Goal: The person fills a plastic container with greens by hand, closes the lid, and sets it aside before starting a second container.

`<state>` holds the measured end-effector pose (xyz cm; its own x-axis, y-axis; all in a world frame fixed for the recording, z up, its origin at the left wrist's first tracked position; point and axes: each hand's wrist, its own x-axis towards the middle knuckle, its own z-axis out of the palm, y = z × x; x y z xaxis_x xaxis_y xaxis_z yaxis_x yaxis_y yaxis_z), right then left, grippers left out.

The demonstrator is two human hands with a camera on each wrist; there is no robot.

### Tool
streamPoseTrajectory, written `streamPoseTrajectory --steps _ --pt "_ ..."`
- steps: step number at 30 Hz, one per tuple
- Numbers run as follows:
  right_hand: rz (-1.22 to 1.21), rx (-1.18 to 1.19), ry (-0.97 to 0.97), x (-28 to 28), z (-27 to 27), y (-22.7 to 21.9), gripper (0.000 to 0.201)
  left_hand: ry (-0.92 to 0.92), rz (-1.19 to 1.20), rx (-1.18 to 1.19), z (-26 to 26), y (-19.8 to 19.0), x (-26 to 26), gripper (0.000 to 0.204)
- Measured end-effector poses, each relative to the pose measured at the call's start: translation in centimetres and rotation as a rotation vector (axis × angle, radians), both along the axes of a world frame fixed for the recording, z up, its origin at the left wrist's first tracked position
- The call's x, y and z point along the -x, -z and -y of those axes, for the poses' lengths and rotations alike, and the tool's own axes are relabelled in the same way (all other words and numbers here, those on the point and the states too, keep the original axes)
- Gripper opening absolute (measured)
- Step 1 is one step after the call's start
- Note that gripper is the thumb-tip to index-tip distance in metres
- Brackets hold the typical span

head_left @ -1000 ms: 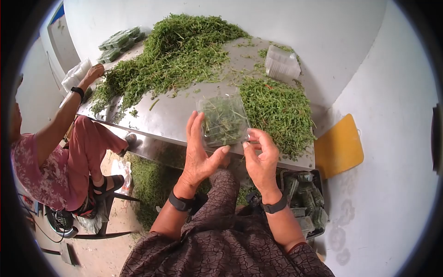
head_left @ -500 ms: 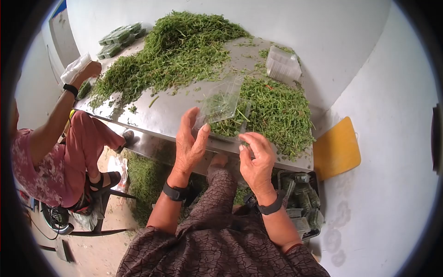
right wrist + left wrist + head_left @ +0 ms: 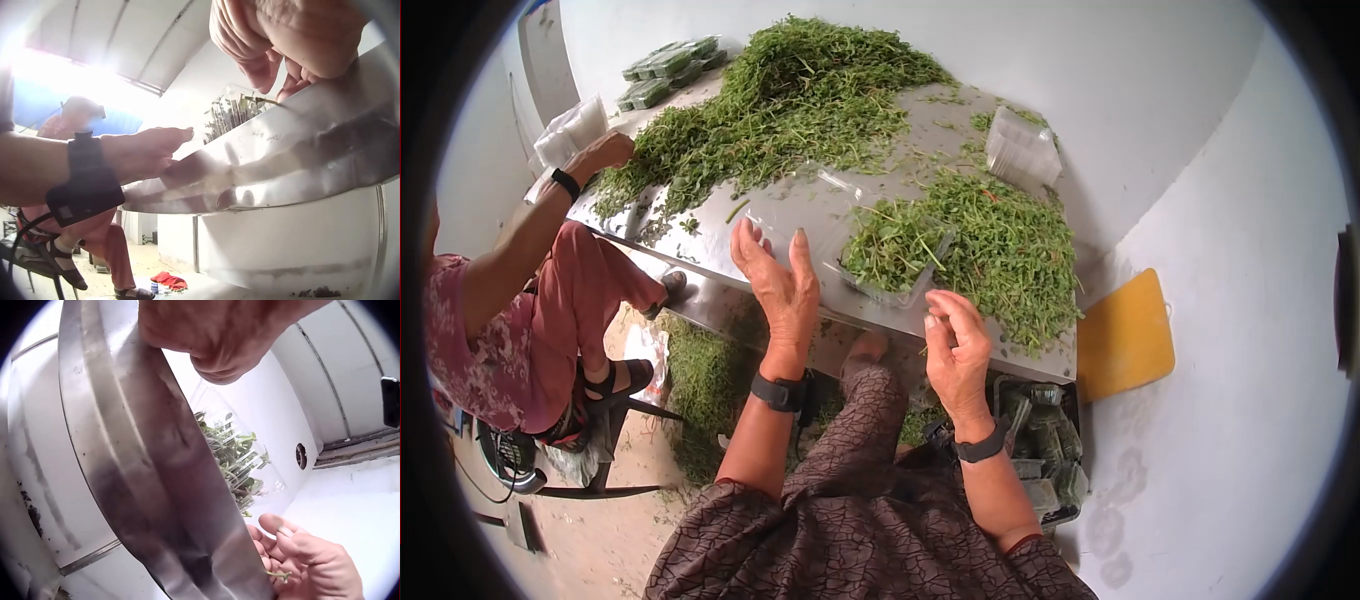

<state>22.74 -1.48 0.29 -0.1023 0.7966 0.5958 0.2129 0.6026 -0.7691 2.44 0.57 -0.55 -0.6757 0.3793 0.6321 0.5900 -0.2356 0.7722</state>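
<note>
A clear plastic box (image 3: 892, 298) filled with green sprigs (image 3: 890, 240) sits at the table's near edge, its transparent lid (image 3: 825, 195) folded back to the left. Beside the lid, the left hand (image 3: 780, 290) has its thumb and fingers spread and grips nothing. The right hand (image 3: 958, 350) is just right of the box's near corner, fingers curled. A small green sprig (image 3: 280, 575) pokes out from the right hand (image 3: 319, 565) in the left wrist view. Greens in the box (image 3: 228, 115) show between both hands in the right wrist view.
Loose greens (image 3: 1020, 260) lie right of the box, with a larger heap (image 3: 810, 90) behind. Stacked clear containers (image 3: 1022, 150) stand back right. A seated person (image 3: 495, 310) reaches in from the left. A crate of packed boxes (image 3: 1045, 440) is below the table; a yellow board (image 3: 1130, 335) leans right.
The lid has swung up off the greens and over to the left. The left hand has moved left with it; the right hand stays near the box's right corner.
</note>
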Motion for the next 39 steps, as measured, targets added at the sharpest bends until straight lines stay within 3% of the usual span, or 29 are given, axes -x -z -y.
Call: streamPoseTrajectory --steps 5,8,10,14,18,22,26,28,34,39 --pt "-0.015 -0.014 -0.015 -0.3 -0.5 0.3 0.018 -0.183 -0.238 0.026 1.4 -0.2 -0.3 0.046" --pt "0.005 -0.038 0.019 -0.2 -0.7 0.4 0.016 -0.073 -0.255 0.004 2.8 -1.0 -0.9 0.035" --pt "0.011 -0.04 0.042 -0.1 -0.6 0.4 0.015 0.212 -0.416 0.027 3.2 -2.0 -1.6 0.032" --pt "0.035 -0.081 0.073 -0.1 -0.7 0.4 0.014 0.483 -0.626 0.206 3.2 -3.9 -3.1 0.036" --pt "0.05 -0.091 0.052 -0.2 -0.6 0.1 0.014 0.499 -0.79 0.378 2.9 -4.5 -3.9 0.038" --pt "0.048 -0.12 0.066 -0.2 -0.8 0.3 0.015 0.551 -0.761 0.464 2.8 -5.7 -3.6 0.042" --pt "0.04 -0.126 0.069 -0.1 -0.8 0.2 0.014 0.475 -0.773 0.343 2.2 -6.8 -4.0 0.032" --pt "0.046 -0.14 0.071 0.0 -0.8 0.2 0.014 0.594 -0.733 0.265 1.5 -7.4 -4.5 0.029" --pt "0.043 -0.144 0.093 0.1 -0.7 0.1 0.012 0.591 -0.973 0.286 0.1 -8.4 -5.9 0.029" --pt "0.069 -0.17 0.105 0.1 -0.7 0.1 0.011 0.581 -0.972 0.297 -1.6 -7.2 -6.3 0.024"
